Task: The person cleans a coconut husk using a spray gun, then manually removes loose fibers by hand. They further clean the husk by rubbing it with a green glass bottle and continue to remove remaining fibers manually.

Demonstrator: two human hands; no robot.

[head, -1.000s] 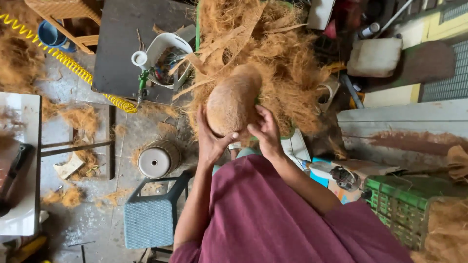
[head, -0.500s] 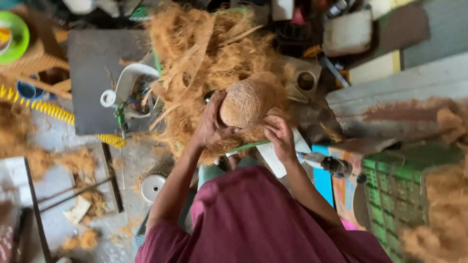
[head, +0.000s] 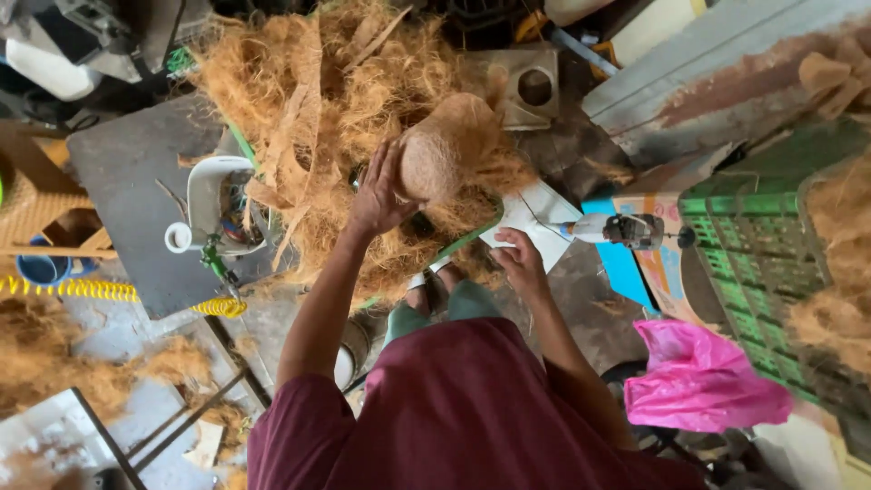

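A: What is held by the left hand (head: 381,195)?

B: A husked coconut (head: 442,156), round and tan with fibre clinging to it, is held up at about 12 o'clock from the body. The left grip is clamped on its left side, with the fingers spread over the shell.

A: And the right hand (head: 520,263)?

B: It is seen lower, at about 1 o'clock, well apart from the coconut. It is laid on a white sheet (head: 535,213), with the fingers loosely bent. (Whether anything is pinched under them cannot be told.)

A: What is found around the coconut?

B: A heap of coconut fibre (head: 308,118) is piled behind and beneath it, from 10 to 12 o'clock. At 10 o'clock a white jug (head: 209,204) stuffed with tools is set on a dark desk (head: 127,209). A small power tool (head: 626,231) is lain at 2 o'clock, just beyond the white sheet.

A: Further out?

B: A green crate (head: 753,272) with fibre in it is placed at 3 o'clock, and a pink plastic bag (head: 699,377) is seen below it, near 4 o'clock. A yellow coiled hose (head: 82,290) is stretched at 9 o'clock. A maroon shirt (head: 454,417) is worn by the person.
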